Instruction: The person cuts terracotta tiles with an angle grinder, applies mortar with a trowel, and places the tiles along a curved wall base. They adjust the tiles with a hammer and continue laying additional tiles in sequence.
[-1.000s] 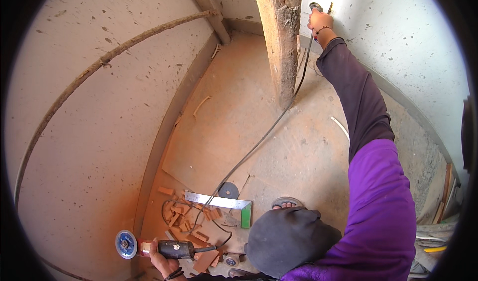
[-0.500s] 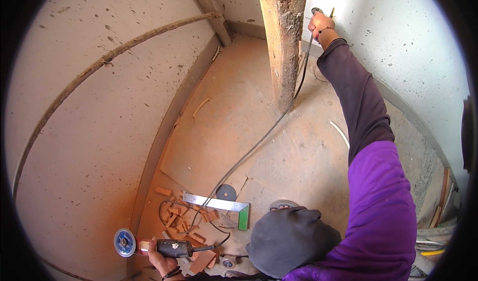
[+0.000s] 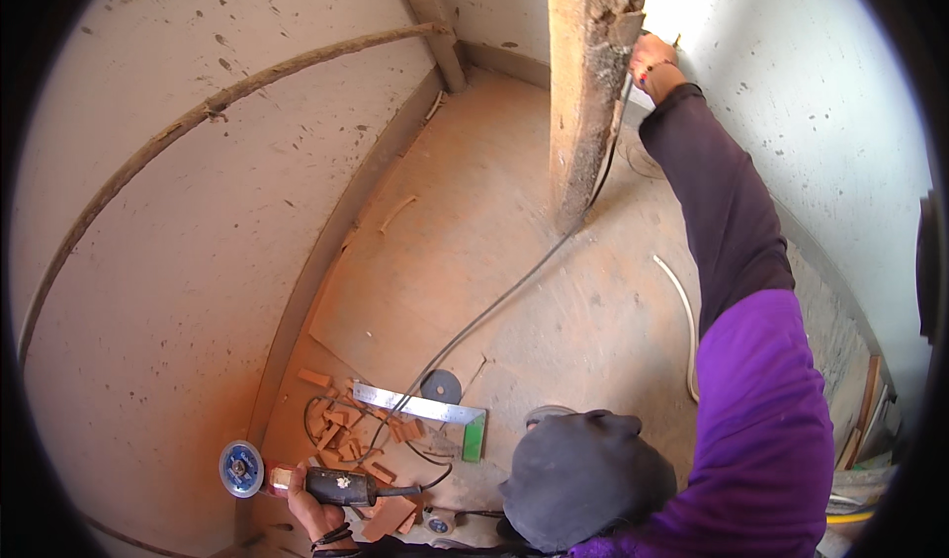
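My left hand (image 3: 308, 511) is wrapped around an angle grinder (image 3: 341, 487) at the lower left. Its blue and silver cutting disc (image 3: 240, 468) faces up beside the left wall. The grinder's black cord (image 3: 479, 319) crosses the floor and climbs behind the wooden post to my right hand (image 3: 652, 60). That arm reaches far forward to the right wall, and its fingers are closed around the cord's dark plug end, mostly hidden by the hand and post. Below the grinder's cord lie a try square (image 3: 420, 404) with a green handle and a black disc (image 3: 441, 387).
A rough wooden post (image 3: 583, 93) stands between the walls. Broken orange tile pieces (image 3: 341, 429) litter the floor near the grinder. A bent branch (image 3: 198, 113) leans along the left wall. A pale hose (image 3: 682, 301) and wood scraps (image 3: 862, 415) lie at right.
The view has shifted a little. My right hand has come lower and closer to the post's edge, so its fingers are partly covered. The left hand still holds the grinder.
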`<state>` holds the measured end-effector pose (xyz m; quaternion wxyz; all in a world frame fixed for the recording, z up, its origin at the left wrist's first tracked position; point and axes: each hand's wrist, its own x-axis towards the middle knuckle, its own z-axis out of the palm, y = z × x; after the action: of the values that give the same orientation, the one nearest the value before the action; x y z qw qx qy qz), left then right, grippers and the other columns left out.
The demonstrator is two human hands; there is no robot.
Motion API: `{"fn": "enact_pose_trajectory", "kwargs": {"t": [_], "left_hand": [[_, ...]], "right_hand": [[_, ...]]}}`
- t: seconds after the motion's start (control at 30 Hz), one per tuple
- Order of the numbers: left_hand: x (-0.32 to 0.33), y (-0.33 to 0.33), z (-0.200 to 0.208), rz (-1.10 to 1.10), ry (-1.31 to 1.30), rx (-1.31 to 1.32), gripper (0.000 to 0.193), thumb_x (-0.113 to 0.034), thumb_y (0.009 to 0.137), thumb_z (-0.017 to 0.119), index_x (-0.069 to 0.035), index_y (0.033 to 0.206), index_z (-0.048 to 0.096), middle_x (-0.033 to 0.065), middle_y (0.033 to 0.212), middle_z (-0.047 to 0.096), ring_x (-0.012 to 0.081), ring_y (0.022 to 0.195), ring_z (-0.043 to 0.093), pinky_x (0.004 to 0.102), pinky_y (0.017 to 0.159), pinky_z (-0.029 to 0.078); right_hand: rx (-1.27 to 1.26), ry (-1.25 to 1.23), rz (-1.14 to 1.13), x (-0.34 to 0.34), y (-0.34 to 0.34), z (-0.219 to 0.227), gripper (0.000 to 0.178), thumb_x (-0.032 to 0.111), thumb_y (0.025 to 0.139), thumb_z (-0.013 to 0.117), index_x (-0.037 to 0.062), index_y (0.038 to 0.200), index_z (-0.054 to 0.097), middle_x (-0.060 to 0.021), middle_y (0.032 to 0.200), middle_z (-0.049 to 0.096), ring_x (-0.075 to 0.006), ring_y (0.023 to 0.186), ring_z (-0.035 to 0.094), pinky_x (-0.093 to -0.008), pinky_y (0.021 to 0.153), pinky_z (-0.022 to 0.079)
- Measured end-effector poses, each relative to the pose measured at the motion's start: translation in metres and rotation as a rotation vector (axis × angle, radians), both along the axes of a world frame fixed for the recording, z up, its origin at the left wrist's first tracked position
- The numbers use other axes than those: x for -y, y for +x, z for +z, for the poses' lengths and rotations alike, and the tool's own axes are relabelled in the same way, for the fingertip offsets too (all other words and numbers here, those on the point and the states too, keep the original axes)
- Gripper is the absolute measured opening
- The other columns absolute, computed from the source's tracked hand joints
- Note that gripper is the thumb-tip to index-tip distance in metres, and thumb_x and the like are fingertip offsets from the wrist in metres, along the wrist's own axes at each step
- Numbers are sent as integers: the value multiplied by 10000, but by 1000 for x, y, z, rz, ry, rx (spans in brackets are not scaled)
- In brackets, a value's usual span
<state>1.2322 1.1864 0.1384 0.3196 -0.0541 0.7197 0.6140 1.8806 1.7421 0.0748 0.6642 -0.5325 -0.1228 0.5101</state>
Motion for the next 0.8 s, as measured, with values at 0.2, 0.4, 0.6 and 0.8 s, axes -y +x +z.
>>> {"fn": "enact_pose_trajectory", "kwargs": {"t": [0.2, 0.4, 0.6, 0.8], "left_hand": [[-5, -3, -5, -19, 4, -2, 167, -111, 840, 670, -52, 954, 563, 54, 817, 622, 200, 709, 624, 337, 677, 533], [-11, 2, -1, -40, -13, -100, 184, -149, 837, 675, -61, 969, 582, 57, 808, 623, 218, 708, 631, 345, 683, 532], [-36, 20, -31, -88, 26, 8, 228, -66, 809, 689, -29, 1004, 578, 54, 844, 623, 206, 717, 630, 332, 680, 534], [-23, 15, -9, -71, 4, -88, 271, -55, 803, 693, -23, 1044, 571, 46, 878, 620, 200, 735, 630, 333, 695, 534]], "right_hand": [[200, -66, 176, -32, 25, -18, 141, 187, 920, 513, 70, 939, 590, -74, 861, 602, -214, 658, 587, -362, 541, 429], [633, -142, 334, -59, 33, -57, 200, 210, 928, 517, 56, 995, 624, -91, 948, 647, -244, 718, 640, -383, 585, 487], [1332, -179, 304, -76, 113, -31, 184, 163, 889, 539, 20, 931, 646, -121, 888, 681, -254, 693, 670, -368, 567, 520], [26, -273, 260, -73, 86, -30, 179, 159, 864, 545, 15, 932, 625, -136, 848, 674, -289, 691, 649, -358, 567, 497]]}}
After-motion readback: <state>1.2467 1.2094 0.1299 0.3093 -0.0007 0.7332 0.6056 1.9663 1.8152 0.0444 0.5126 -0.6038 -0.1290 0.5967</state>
